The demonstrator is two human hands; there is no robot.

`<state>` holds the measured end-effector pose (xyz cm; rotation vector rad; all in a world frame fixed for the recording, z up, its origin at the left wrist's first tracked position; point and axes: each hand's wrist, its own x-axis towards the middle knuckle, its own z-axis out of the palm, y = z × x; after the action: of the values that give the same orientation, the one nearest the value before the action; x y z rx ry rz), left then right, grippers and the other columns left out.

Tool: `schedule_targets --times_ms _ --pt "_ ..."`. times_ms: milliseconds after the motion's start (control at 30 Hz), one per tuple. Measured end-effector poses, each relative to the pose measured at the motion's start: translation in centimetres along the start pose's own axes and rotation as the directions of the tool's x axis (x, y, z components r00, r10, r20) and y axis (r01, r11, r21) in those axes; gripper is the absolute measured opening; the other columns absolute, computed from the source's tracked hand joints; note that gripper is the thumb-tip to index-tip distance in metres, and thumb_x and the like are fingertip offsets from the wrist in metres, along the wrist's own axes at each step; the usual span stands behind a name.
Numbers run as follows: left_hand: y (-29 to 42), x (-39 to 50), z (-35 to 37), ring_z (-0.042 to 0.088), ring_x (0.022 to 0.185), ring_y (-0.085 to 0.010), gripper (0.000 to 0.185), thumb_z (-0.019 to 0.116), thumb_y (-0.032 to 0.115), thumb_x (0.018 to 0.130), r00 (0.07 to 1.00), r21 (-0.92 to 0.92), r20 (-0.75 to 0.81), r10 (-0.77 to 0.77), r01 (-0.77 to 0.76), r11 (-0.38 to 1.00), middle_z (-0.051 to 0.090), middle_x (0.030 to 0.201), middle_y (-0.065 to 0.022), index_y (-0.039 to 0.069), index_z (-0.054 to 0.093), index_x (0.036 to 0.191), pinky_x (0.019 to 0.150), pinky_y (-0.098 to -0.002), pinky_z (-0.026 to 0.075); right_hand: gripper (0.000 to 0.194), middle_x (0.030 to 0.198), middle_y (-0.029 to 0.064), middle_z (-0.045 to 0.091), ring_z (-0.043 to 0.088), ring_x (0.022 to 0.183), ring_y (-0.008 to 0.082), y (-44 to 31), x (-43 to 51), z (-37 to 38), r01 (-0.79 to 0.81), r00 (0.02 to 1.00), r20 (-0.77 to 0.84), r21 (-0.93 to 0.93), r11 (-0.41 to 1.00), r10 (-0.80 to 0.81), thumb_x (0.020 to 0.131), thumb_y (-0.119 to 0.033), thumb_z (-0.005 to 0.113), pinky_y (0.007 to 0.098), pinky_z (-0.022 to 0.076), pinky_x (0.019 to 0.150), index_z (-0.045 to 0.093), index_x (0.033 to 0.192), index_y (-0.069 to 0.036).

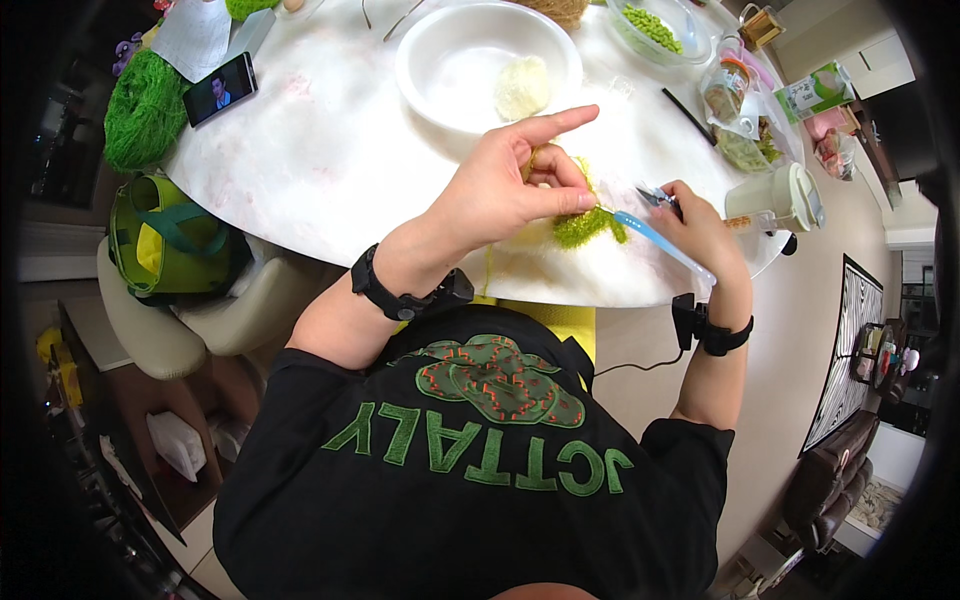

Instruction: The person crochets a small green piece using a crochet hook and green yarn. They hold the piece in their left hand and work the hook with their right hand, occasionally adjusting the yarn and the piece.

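Observation:
My left hand point(517, 176) pinches a small piece of fuzzy yellow-green crochet work point(583, 229) between thumb and fingers, its index finger stretched out. A crochet hook with a blue handle point(660, 244) sticks out of that pinch, its metal end at the thumb tip. Yellow-green yarn runs over the left fingers, and a strand hangs towards the table's near edge. To the right, my right hand point(697, 221) holds small scissors point(658, 197) with dark handles, blades pointing towards the crochet piece but apart from it. The hook's handle end lies close to the right wrist.
A white basin point(420, 71) with a pale ball of yarn point(523, 88) stands beyond my hands. Green yarn point(142, 112) and a phone point(220, 90) lie at the left. On the right are a lidded cup point(772, 199), a black stick point(688, 116) and a tub of green beads point(652, 30).

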<state>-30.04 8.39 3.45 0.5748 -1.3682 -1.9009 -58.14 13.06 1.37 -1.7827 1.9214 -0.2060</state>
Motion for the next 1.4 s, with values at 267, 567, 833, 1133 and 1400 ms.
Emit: schedule_targets --times_ms 267,567,833,1133,1400 --pt "0.0 -0.2 0.2 0.057 0.080 -0.0076 0.066 0.067 -0.003 0.082 0.992 -0.040 -0.115 0.054 -0.059 0.997 0.062 0.082 -0.0018 0.002 0.039 0.141 0.076 -0.0208 0.046 0.059 0.104 0.0127 0.056 0.056 0.094 0.0242 -1.9 -1.1 -0.1 0.267 0.870 -0.373 -0.195 0.944 -0.323 0.070 -0.010 0.077 0.0336 0.0451 0.082 0.053 0.125 -0.008" --pt "-0.2 -0.4 0.3 0.058 0.085 -0.0090 0.064 0.065 -0.002 0.084 0.993 -0.055 -0.102 0.058 -0.064 0.996 0.060 0.092 -0.0023 0.002 0.038 0.142 0.079 -0.0224 0.047 0.032 0.105 0.0126 0.061 0.061 0.091 0.0227 -9.5 -2.1 1.9 0.818 0.561 -0.567 0.266 0.510 -0.603 0.076 -0.001 0.072 0.0302 0.0537 0.072 0.067 0.107 -0.007" --pt "-0.1 -0.7 0.4 0.062 0.091 -0.0144 0.076 0.066 -0.010 0.080 0.996 -0.046 -0.050 0.074 -0.077 0.996 0.054 0.113 -0.0104 0.003 0.029 0.144 0.079 -0.0254 0.054 0.033 0.103 0.0157 0.064 0.064 0.086 0.0229 -10.0 -2.1 2.6 0.798 0.501 -0.658 0.098 0.595 -0.562 0.073 0.013 0.067 0.0295 0.0559 0.069 0.068 0.103 -0.002" --pt "0.0 -1.0 0.6 0.064 0.089 -0.0128 0.076 0.068 -0.012 0.076 0.995 0.011 -0.073 0.064 -0.064 0.998 0.055 0.114 -0.0119 0.003 0.033 0.143 0.069 -0.0195 0.052 0.017 0.101 0.0151 0.063 0.060 0.085 0.0232 -8.5 -2.0 0.6 0.556 0.375 -0.869 -0.066 0.828 -0.321 0.095 -0.008 0.051 0.0299 0.0478 0.078 0.064 0.089 0.001" --pt "-0.6 -0.7 1.0 0.065 0.093 -0.0127 0.075 0.069 -0.011 0.076 0.991 0.046 -0.074 0.108 -0.104 0.993 0.054 0.111 -0.0088 0.002 0.036 0.141 0.062 -0.0132 0.047 0.018 0.082 0.0056 0.062 0.054 0.067 0.0104 -10.1 -3.3 3.6 0.470 0.823 -0.538 0.467 0.749 -0.180 0.084 -0.002 0.068 0.0225 0.0440 0.058 0.066 0.101 -0.001"
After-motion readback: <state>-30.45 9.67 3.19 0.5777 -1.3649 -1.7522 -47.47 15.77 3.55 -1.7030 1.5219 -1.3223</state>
